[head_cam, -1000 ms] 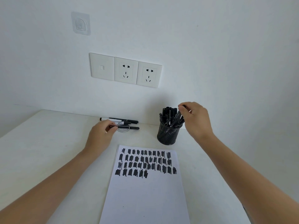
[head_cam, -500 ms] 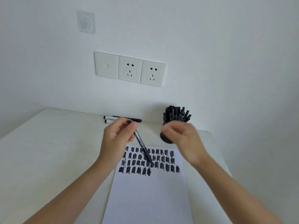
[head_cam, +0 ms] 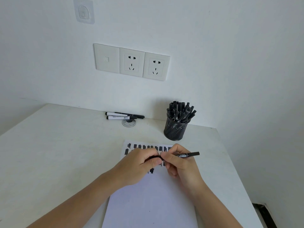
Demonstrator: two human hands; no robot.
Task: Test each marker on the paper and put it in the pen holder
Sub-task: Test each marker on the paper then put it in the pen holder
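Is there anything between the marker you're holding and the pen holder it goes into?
Nothing visible lies between them. The marker, gripped by the left hand and right hand over the paper, has only bare table ahead up to the pen holder. The holder is already packed with markers, so the opening may be tight.

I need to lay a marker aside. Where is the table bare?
Bare table lies left of the paper, in front of the loose markers, and in a narrower strip right of the paper, before the pen holder. Crowded: the paper's top, where left hand and right hand grip the marker.
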